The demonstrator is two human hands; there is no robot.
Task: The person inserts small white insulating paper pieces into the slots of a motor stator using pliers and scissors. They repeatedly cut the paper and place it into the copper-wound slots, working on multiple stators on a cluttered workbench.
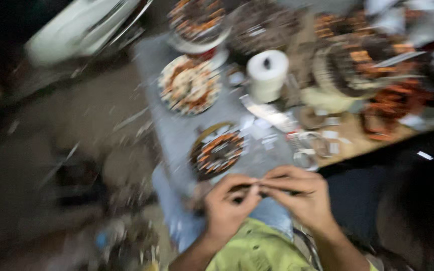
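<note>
My left hand (228,203) and my right hand (300,193) meet in front of my chest, fingertips pinched together on a small dark thing (257,189) that the blur hides. Just beyond my hands a round motor stator (217,153) with copper-coloured windings lies on a grey cloth (177,133). A second round wound stator (189,84), paler, lies farther back on the same cloth. A white roll of tape (267,74) stands upright to the right of it.
More wound stators (357,62) crowd the wooden bench (357,143) at the back right, with small white paper slips (259,128) and metal rings (307,150) scattered near its front. A white curved casing (76,30) lies at the top left. The floor at the left is dark and littered.
</note>
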